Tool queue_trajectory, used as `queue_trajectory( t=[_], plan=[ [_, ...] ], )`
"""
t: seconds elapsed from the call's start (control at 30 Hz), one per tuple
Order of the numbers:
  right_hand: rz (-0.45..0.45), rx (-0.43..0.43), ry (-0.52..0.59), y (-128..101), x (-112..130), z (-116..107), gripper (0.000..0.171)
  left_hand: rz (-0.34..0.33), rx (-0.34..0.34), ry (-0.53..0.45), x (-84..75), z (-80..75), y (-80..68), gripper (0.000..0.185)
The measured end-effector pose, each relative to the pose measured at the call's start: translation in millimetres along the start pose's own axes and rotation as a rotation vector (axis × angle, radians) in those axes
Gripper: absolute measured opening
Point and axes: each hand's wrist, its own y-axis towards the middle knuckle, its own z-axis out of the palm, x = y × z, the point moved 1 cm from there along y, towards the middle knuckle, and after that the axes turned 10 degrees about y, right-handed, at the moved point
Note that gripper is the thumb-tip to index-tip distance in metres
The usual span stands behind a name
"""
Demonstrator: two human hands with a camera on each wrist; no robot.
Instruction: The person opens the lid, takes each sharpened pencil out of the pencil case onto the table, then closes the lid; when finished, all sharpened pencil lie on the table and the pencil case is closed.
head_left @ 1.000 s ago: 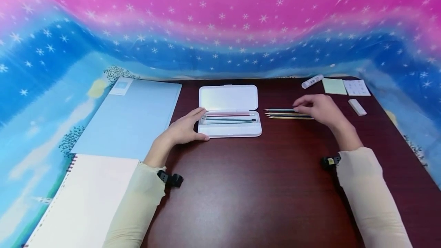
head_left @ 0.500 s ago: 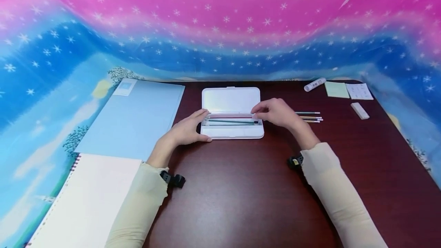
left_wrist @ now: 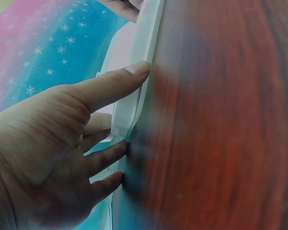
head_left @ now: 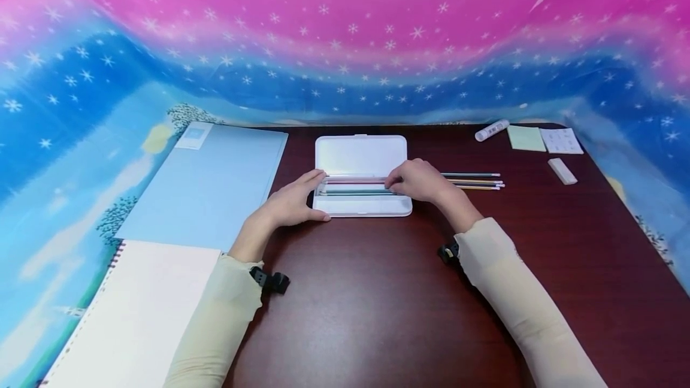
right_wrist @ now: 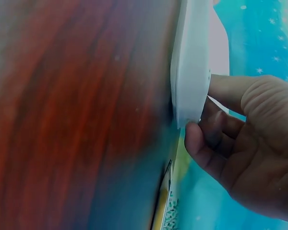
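1. Right hand (head_left: 415, 181), a second ago out at the loose pencils (head_left: 474, 181) on the bench (head_left: 377, 292), now over the right end of the open white pencil case (head_left: 361, 208); reads as a pencil carried across and being laid in with the others.
2. Fingers of that hand curled down into the tray, tips at the pencils inside (head_left: 356, 187); cannot tell whether one of them is actually pinched or already let go.
3. Left hand (head_left: 293, 202) unmoved across all three moments: relaxed, fingers nearly straight, thumb along the case's front edge, fingers at its left end, steadying rather than gripping.
4. Case in the middle of the bench, lid (head_left: 361, 154) laid flat behind the tray; remaining pencils lying just right of it, side by side.
5. Head view alone gives the layout: blue folder (head_left: 210, 178) and spiral notebook (head_left: 145, 310) to the left, glue stick (head_left: 490, 130), sticky notes (head_left: 525, 138) and eraser (head_left: 562, 170) at the far right.
6. Left wrist view adds the thumb (left_wrist: 110, 86) pressed flat on the case rim (left_wrist: 134, 96); right wrist view shows only curled fingers (right_wrist: 206, 143) beside the case's end wall (right_wrist: 192, 72), tray contents hidden.
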Motion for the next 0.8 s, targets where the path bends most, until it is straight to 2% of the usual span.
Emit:
queue_trajectory(
  t=[0.43, 0.6, 0.8],
  plan=[
    [0.008, -0.037, -0.079, -2, 4, -2, 0.01, -0.005, 0.001, -0.003, -2.4, -0.5, 1.1, 0.103],
    [-0.073, -0.079, -0.003, -7, -2, -10, 0.013, -0.005, 0.005, 0.003, -1.6, 0.2, 1.0, 0.103],
    [-0.171, -0.197, 0.05, -21, -15, -29, 0.013, 0.003, 0.001, 0.008, -1.0, 0.5, 1.6, 0.103]
  ],
)
